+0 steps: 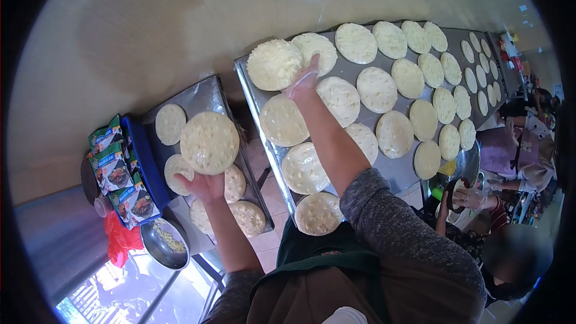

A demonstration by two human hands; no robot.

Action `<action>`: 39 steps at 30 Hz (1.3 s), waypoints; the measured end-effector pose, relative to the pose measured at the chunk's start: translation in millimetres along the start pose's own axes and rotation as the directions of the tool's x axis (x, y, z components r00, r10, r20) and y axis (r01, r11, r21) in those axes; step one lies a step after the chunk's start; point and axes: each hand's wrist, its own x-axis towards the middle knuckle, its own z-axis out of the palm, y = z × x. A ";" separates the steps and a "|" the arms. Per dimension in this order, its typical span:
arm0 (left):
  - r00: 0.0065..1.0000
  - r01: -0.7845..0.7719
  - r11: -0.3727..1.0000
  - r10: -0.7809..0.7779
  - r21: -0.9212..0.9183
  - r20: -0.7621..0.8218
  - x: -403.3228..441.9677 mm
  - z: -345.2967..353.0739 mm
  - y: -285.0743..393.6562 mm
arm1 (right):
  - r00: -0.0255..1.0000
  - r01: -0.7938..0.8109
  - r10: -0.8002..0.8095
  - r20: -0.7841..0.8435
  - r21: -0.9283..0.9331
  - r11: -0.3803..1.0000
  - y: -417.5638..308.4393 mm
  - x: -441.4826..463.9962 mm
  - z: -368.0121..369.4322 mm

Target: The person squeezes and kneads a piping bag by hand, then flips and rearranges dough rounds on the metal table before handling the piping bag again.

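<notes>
My left hand [206, 187] supports a pale round pizza base [209, 143] from its near edge. The base is raised above the left metal table [255, 195], and most of my fingers are hidden beneath it. My right hand [304, 79], in a clear plastic glove, is at the right edge of a pizza base heaped with shredded cheese [274, 64]. Its fingers are stretched out between that base and a neighbouring cheese-covered base [318, 53]. Several more round bases lie on the left table under and around the raised one.
Rows of bases cover the long metal table [384, 177]. A blue tray [147, 168] with green packets [135, 201] stands left, near a steel bowl [165, 243] holding pale shreds and a red plastic bag [120, 240]. Co-workers [516, 150] are at the right; one gloved hand [474, 198] holds a dark round object.
</notes>
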 end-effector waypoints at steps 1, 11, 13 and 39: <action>1.000 -0.003 1.000 0.003 0.002 -0.019 -7.5 -1.0 2.7 | 0.999 0.029 -0.029 -0.021 0.004 1.000 7.3 10.2 -6.3; 0.998 0.015 1.000 -0.015 -0.014 -0.053 -43.6 5.5 19.2 | 0.937 0.109 -0.146 -0.317 -0.129 0.986 43.8 19.6 -2.0; 0.999 0.024 1.000 -0.025 -0.006 -0.039 -45.9 8.0 17.7 | 0.946 0.005 -0.057 -0.319 -0.163 0.987 43.2 21.3 0.5; 0.330 0.705 0.105 -0.924 0.702 -0.194 -154.6 124.6 -271.0 | 0.958 0.225 -0.221 -0.183 -0.003 0.974 -166.9 -405.5 -184.6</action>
